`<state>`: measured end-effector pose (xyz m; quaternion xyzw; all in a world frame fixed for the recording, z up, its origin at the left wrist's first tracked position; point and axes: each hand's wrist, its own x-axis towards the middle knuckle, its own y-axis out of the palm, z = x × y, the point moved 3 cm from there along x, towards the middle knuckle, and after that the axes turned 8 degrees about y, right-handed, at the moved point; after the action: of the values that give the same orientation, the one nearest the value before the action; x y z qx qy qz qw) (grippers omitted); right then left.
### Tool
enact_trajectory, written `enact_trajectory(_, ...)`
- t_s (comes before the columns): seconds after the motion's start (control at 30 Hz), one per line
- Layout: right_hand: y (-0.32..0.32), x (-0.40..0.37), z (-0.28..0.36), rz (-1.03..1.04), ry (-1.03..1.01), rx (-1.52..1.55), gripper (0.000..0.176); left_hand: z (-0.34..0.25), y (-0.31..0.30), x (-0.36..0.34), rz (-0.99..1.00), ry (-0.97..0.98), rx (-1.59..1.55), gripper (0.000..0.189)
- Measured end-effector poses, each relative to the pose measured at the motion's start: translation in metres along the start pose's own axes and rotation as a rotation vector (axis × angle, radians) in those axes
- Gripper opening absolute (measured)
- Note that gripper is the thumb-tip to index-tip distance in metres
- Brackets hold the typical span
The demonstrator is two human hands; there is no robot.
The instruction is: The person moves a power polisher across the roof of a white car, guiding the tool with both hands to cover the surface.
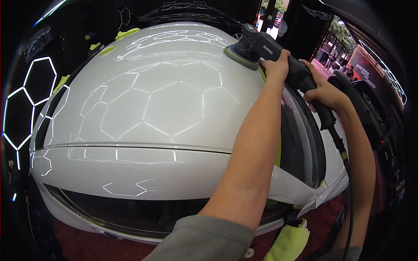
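A black polisher with "RUPES" lettering is held in both my hands over the white car roof. Its round pad sits at the roof's right side, near the windshield edge, and appears to touch the paint. My left hand is closed around the front of the tool body, close behind the pad. Further back, my right hand wraps around the rear handle. From the handle's end a power cord runs down beside my right forearm. Where my fingers pass under the tool, they are hidden.
A yellow-green towel hangs low by the car's near side. Several yellow-green cloths, one a towel, lie along the roof's far left edge. Right of the roof is the windshield. Another dark vehicle stands at right. Hexagonal lights reflect in the paint.
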<state>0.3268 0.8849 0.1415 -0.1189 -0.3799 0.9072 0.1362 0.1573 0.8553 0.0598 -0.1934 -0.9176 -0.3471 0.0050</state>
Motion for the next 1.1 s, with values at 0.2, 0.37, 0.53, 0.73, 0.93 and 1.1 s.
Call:
enact_trajectory(0.2, 0.002, -0.018, -0.020, -0.011, 0.045, 0.080, 0.105, 0.008, 0.007, -0.027, -0.032, 0.019, 0.140, 0.098)
enact_trajectory(0.37, 0.001, -0.024, -0.036, -0.019, 0.028, 0.121, 0.107, 0.015, 0.012, -0.036, -0.013, 0.003, 0.197, 0.101)
enact_trajectory(0.53, -0.002, -0.035, -0.049, -0.082, 0.071, 0.130, 0.109, 0.023, 0.020, -0.051, 0.000, -0.060, 0.297, 0.105)
enact_trajectory(0.73, -0.002, -0.030, -0.060, -0.083, 0.119, 0.164, 0.108, 0.030, 0.025, -0.050, 0.005, -0.073, 0.322, 0.102)
enact_trajectory(0.93, 0.001, -0.036, -0.056, -0.068, 0.086, 0.190, 0.107, 0.025, 0.025, -0.055, 0.003, -0.078, 0.338, 0.104)
enact_trajectory(1.1, 0.011, -0.062, -0.035, -0.084, 0.090, 0.175, 0.109, 0.003, 0.016, -0.080, -0.015, -0.094, 0.309, 0.104)
